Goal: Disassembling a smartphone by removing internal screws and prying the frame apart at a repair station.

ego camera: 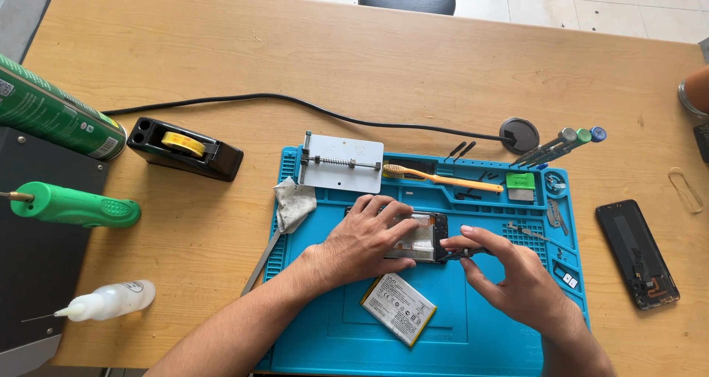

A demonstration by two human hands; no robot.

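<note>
While the phone is pinned flat under the left hand, its end is worked with tweezers pinched in the right hand.
A slip could gouge the exposed board; the battery just below the left hand could be pierced.

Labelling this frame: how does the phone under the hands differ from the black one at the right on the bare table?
The opened phone lies crosswise on the blue mat, pinned by the left hand, while the right hand puts a thin tool to its end. The black phone part lies lengthwise on the wooden table, untouched. Both lie flat with their insides showing.
</note>
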